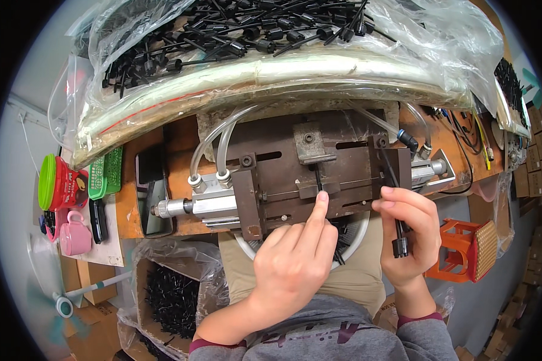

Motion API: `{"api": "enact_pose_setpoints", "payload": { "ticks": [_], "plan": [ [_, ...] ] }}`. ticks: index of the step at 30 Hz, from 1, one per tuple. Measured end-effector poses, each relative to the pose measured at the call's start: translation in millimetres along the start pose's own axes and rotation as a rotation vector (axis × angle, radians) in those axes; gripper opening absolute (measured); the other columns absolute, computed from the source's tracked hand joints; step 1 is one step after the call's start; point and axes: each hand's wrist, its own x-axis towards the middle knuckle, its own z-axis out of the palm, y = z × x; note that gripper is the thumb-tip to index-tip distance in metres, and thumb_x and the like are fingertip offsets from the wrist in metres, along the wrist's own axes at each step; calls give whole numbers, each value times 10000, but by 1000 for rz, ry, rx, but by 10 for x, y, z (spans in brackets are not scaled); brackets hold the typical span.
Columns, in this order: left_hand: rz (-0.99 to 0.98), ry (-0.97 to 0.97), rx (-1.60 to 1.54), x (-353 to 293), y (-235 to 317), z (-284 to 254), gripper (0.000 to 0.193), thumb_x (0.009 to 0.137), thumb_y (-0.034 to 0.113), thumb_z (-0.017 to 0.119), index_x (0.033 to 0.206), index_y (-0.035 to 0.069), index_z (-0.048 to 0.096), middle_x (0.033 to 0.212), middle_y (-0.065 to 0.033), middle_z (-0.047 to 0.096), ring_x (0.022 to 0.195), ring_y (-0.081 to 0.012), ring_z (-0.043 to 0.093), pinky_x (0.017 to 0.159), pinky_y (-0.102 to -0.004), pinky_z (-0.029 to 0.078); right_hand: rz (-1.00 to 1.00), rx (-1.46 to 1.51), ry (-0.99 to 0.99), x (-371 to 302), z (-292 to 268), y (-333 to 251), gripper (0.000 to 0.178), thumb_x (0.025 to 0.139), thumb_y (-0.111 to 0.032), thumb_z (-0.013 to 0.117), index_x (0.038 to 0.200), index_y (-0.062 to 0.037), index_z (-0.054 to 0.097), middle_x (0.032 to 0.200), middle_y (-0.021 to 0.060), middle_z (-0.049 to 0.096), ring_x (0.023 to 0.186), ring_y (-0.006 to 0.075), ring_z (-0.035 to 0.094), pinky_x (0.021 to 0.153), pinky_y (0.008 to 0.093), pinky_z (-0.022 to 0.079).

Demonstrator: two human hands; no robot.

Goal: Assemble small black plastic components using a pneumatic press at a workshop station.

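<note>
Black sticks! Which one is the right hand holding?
The single black stick pinched by the right hand, thick end beside the palm; the heaped sticks lie unheld.

Left hand (295, 256) with index finger (316, 218) outstretched, the others curled; right hand (411, 231) with fingers (412, 201) bent inward.

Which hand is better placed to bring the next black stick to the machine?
Probably the right hand: it holds a black stick near the machine, while the left hand has a fingertip at the middle rod.
</note>
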Motion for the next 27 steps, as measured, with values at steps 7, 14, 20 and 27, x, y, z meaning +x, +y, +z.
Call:
{"api": "enact_pose_setpoints", "payload": {
  "ticks": [7,14,20,27],
  "plan": [
    [-46,-86,-35,23,-3,-75,153,714,64,771,810,32,657,1144,-96,724,673,-151,668,569,-276,480,-27,17,-54,-7,-89,-36,247,779,127,706,1007,41,661,1044,221,710,839,289,736,708,334,606],
    [-159,27,-895,-8,83,-256,430,680,36,879,1084,1,736,1054,-144,738,850,-214,726,704,-297,602,-323,-191,-161,-40,-108,-31,259,736,-37,721,975,63,723,1026,206,712,775,266,708,710,353,617],
    [-65,174,-578,-66,72,-161,325,679,-45,835,987,-2,741,938,-122,729,793,-210,719,665,-291,584,-334,-159,-176,22,-43,-11,273,722,-39,719,973,67,720,1023,193,711,833,275,721,741,370,625],
    [-197,184,-877,-123,28,27,277,717,-132,746,966,-28,685,961,-126,677,817,-183,680,716,-269,565,-120,189,-83,-131,224,-20,305,733,33,726,1037,43,713,1072,192,713,853,283,734,710,338,621]
  ]
}}
